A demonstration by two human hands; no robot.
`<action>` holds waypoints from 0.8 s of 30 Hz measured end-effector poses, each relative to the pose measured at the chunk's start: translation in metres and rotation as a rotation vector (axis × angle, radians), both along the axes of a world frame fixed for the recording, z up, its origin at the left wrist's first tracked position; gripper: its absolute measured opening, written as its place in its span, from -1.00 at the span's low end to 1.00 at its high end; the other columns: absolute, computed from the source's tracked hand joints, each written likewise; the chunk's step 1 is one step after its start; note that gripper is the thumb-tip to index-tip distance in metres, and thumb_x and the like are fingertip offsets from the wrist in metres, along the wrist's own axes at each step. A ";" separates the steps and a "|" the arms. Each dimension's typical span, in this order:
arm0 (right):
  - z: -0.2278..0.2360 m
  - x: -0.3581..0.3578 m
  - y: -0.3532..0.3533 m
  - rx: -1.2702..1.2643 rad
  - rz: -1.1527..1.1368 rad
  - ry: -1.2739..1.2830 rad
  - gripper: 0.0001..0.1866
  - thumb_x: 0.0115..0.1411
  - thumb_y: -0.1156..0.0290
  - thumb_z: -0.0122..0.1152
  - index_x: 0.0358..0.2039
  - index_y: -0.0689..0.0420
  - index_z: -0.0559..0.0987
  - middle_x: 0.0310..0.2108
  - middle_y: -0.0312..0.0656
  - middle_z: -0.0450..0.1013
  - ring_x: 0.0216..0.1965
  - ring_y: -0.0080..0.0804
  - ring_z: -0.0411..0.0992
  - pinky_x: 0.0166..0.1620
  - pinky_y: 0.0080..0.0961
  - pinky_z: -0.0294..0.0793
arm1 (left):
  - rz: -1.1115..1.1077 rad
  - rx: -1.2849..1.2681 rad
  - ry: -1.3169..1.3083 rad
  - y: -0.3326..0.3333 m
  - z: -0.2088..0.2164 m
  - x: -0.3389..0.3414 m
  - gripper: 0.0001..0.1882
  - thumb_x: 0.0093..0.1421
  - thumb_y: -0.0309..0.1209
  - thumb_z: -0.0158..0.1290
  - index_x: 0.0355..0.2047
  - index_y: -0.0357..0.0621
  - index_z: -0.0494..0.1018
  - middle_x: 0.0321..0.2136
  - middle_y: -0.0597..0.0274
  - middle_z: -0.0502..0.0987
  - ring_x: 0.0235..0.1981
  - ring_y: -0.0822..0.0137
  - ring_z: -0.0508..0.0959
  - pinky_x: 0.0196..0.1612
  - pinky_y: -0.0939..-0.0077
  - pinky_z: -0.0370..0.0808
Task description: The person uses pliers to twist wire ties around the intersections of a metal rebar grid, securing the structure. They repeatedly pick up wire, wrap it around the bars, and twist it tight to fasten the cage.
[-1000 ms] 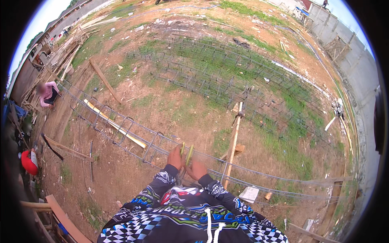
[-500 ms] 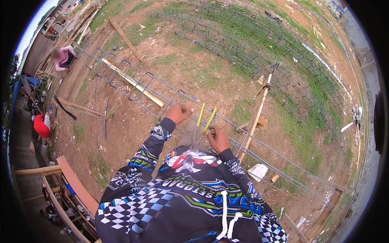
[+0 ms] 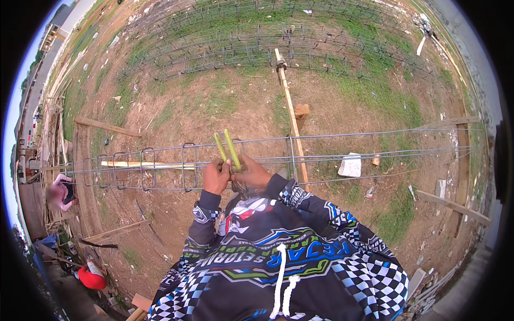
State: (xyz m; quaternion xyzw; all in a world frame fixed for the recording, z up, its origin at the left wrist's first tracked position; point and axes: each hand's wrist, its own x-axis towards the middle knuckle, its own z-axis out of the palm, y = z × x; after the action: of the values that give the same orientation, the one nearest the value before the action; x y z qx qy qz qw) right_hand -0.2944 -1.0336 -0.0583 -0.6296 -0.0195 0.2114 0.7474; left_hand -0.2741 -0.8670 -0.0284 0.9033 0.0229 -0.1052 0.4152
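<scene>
My left hand is closed, its thumb and fingertips pinched together. Close against it is my right hand, curled and slightly blurred; anything thin between the fingers cannot be made out. Pincers with yellow-green handles stand between the hands, handles pointing away from me. Their dark metal head is low by my shirt, and whether either hand grips them is unclear. Both hands are over a long steel rebar cage, with square stirrups spaced along its left part.
A wooden post stands under the cage at right, near a white block. More rebar cages lie on the grass beyond. A bamboo strip lies beneath. Two people, one in pink, one in red, are at left.
My hands have come together beside the pincers' handles, where they were apart before. The view has turned, so the cage now runs nearly straight across.
</scene>
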 end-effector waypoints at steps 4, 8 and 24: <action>0.042 0.002 -0.027 0.422 -0.075 0.295 -0.67 0.12 0.43 0.30 -0.17 0.20 0.38 -0.28 -0.22 0.45 -0.25 -0.41 0.53 -0.34 -0.56 0.49 | -0.050 -0.201 0.050 -0.044 0.051 0.024 -0.72 0.24 -0.30 0.08 -0.34 -0.35 0.55 -0.64 0.20 0.55 -0.65 0.49 0.49 -0.60 0.56 0.37; 0.043 0.006 -0.074 0.235 -0.491 -0.129 -0.75 0.14 0.52 0.26 -0.17 0.22 0.46 -0.31 -0.24 0.53 -0.26 -0.43 0.55 -0.32 -0.53 0.52 | -0.244 -0.179 -0.163 -0.103 0.081 0.049 -0.76 0.19 -0.31 0.10 -0.26 -0.25 0.58 -0.51 0.15 0.59 -0.51 0.44 0.53 -0.46 0.49 0.43; 0.000 0.076 -0.175 0.408 -0.904 -0.090 -0.12 0.07 0.77 -0.14 0.39 -0.15 0.00 0.07 0.01 0.38 0.00 -0.29 0.45 -0.12 -0.42 0.57 | -0.759 0.046 -0.016 -0.168 -0.065 0.101 -0.59 -0.11 -0.43 0.23 -0.16 -0.15 0.58 -0.26 -0.06 0.62 -0.22 0.07 0.63 -0.11 0.28 0.53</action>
State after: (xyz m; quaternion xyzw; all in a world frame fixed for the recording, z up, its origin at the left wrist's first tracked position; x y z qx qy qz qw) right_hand -0.2180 -1.2085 -0.0584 -0.4245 0.1823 -0.1693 0.8705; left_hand -0.1729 -1.0349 -0.0934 0.8575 -0.3141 -0.2436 0.3265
